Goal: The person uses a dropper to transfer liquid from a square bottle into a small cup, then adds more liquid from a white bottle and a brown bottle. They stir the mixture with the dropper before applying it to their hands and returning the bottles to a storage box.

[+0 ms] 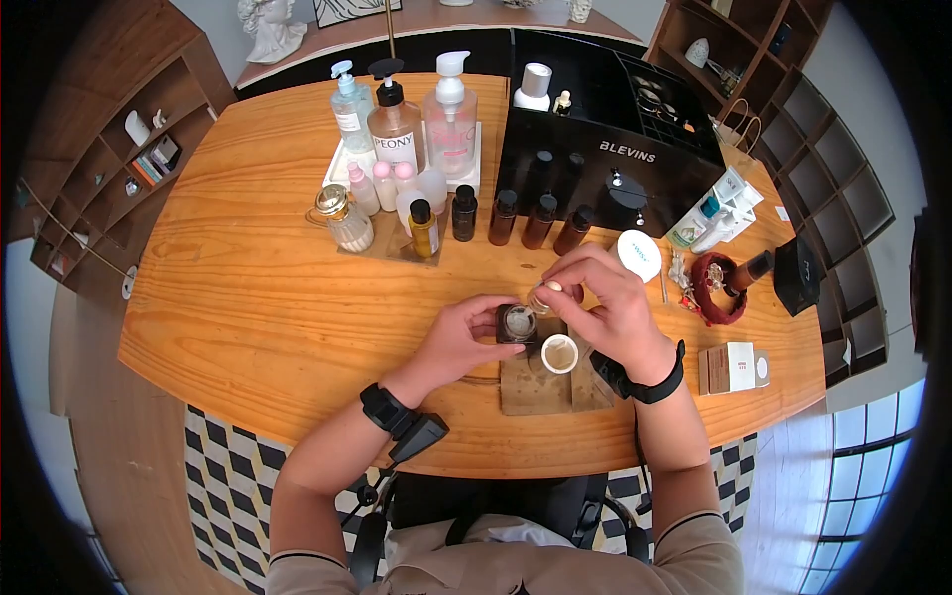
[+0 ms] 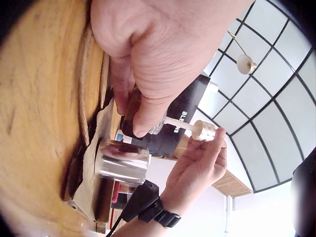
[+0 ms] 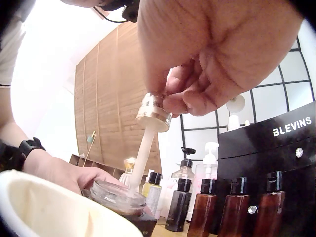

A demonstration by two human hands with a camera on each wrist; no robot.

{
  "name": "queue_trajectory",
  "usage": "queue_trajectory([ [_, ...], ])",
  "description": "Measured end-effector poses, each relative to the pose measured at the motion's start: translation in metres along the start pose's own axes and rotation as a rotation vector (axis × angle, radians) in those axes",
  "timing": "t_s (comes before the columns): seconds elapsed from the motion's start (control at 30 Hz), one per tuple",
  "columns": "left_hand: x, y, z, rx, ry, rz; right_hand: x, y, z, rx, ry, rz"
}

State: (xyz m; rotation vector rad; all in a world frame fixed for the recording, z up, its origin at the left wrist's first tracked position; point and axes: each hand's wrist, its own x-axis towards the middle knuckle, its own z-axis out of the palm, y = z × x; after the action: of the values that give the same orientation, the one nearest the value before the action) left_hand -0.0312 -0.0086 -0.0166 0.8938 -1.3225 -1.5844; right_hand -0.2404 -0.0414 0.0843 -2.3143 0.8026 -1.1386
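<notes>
My left hand [image 1: 451, 339] grips a small dark jar [image 1: 515, 323] with a clear glass neck, on or just over a brown mat. In the right wrist view, my right hand [image 3: 217, 59] pinches the gold cap [image 3: 154, 113] of a dropper, its pale stem [image 3: 141, 157] slanting down into the jar's mouth. The left wrist view shows the same cap [image 2: 204, 131] above the jar, with my left thumb [image 2: 150, 116] on the jar's side. Beside the jar stands an open cup [image 1: 559, 354] with a white rim and a silvery side.
Several dark and amber bottles [image 1: 504, 218] stand behind my hands, with pump bottles [image 1: 397, 129] farther back. A black BLEVINS case [image 1: 605, 149] is at the back. To the right are a round white lid [image 1: 640, 256], a dark red ring-shaped item [image 1: 706, 297] and small boxes [image 1: 732, 367].
</notes>
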Motion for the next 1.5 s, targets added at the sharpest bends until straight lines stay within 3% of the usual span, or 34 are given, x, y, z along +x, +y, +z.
queue_trajectory([
  [0.27, 0.000, 0.003, 0.000, 0.021, -0.006, -0.020, 0.001, -0.002, -0.001, -0.046, 0.007, -0.060],
  [1.5, -0.001, 0.002, 0.001, -0.004, 0.007, -0.010, 0.000, -0.004, 0.013, 0.026, -0.069, 0.017],
])
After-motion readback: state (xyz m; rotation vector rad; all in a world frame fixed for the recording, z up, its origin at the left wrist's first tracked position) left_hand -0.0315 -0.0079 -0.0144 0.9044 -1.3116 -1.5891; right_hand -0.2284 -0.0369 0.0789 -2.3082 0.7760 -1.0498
